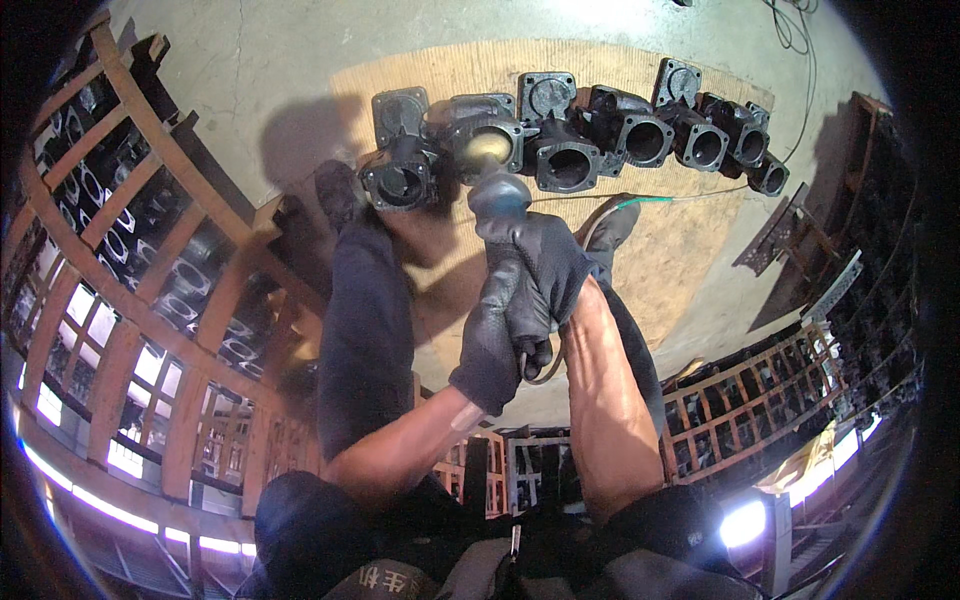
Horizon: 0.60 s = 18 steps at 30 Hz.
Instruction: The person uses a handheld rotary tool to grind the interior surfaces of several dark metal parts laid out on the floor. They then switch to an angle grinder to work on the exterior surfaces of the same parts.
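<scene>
Head view, looking straight down: both hands wear dark gloves and are stacked on one power tool (497, 195), a grey-bodied grinder-type handpiece pointing away from the person toward the floor. Left hand (492, 340) sits lower on the tool's rear body, fingers curled tight around it, pressed together. Right hand (545, 265) is above and slightly right of the left, fingers likewise wrapped shut around the body, overlapping the left glove. Tool's rounded grey neck sticks out just beyond the fingertips of both hands; its tip, a dull brass-coloured round head (487, 148), sits in or against the round bore of a dark cast housing (490, 135). Contact itself cannot be confirmed, as the head blocks the view. A hose or cable (600, 215), pale with a green stretch, runs off from the hands toward the right. That housing is second from left in a row of similar black castings (640, 135) lined up on a sheet of board (690, 230) laid over the concrete floor (260, 70). Wooden crates (150, 260) holding more castings stand to the left and right. Person's dark trouser legs flank the hands.
</scene>
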Motion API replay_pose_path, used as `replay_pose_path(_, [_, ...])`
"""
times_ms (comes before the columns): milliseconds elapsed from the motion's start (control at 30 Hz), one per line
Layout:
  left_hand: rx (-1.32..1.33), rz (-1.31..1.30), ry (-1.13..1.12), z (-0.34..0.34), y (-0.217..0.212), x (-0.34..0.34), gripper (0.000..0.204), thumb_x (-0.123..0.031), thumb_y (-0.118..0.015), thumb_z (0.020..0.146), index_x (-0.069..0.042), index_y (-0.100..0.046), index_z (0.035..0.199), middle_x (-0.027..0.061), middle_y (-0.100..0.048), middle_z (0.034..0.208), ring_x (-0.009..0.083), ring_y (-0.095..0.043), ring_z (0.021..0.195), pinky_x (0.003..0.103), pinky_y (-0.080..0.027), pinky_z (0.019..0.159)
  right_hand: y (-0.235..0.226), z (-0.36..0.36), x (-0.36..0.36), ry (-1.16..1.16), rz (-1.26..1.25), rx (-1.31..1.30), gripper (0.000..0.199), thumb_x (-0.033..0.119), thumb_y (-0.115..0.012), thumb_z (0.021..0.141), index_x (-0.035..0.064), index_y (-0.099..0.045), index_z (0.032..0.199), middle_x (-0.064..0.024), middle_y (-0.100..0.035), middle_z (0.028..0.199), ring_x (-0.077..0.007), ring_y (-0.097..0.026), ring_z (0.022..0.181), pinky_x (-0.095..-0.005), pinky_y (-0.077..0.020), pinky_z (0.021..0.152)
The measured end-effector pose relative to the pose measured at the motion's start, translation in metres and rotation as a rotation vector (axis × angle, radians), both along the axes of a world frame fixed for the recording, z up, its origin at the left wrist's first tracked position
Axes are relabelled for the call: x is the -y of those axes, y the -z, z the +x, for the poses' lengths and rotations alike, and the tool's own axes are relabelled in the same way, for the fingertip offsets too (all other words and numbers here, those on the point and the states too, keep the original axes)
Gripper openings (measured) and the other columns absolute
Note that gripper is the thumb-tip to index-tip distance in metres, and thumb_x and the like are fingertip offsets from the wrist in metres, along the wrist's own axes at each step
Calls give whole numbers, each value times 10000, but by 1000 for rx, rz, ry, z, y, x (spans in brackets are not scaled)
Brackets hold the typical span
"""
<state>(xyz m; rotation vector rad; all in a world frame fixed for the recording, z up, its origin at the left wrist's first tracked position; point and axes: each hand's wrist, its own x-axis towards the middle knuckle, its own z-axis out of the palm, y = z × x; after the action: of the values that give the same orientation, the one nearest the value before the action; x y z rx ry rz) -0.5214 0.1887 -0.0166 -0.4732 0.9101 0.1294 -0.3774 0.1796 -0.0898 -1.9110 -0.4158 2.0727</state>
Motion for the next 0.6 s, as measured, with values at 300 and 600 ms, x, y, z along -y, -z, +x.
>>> replay_pose_path(300, [-292, -29, 90, 7, -15, -1, 427, -448, -495, 977, -82, -585, 1178, 40, -661, 956, 169, -625, 726, 306, -526, 582, -23, -4, -12, 474, -226, -133, 336, 332, -711, 783, 1, -675, 829, -67, -639, 685, -153, -597, 604, -331, -474, 567])
replay_pose_path(600, [-398, 36, 180, 21, -11, -6, 396, -472, -503, 963, -101, -575, 1080, 23, -608, 778, 160, -541, 498, 291, -418, 391, 20, -8, 21, -109, 279, 213, 283, 289, -678, 817, 23, -707, 909, -94, -680, 782, -182, -633, 689, -317, -492, 639])
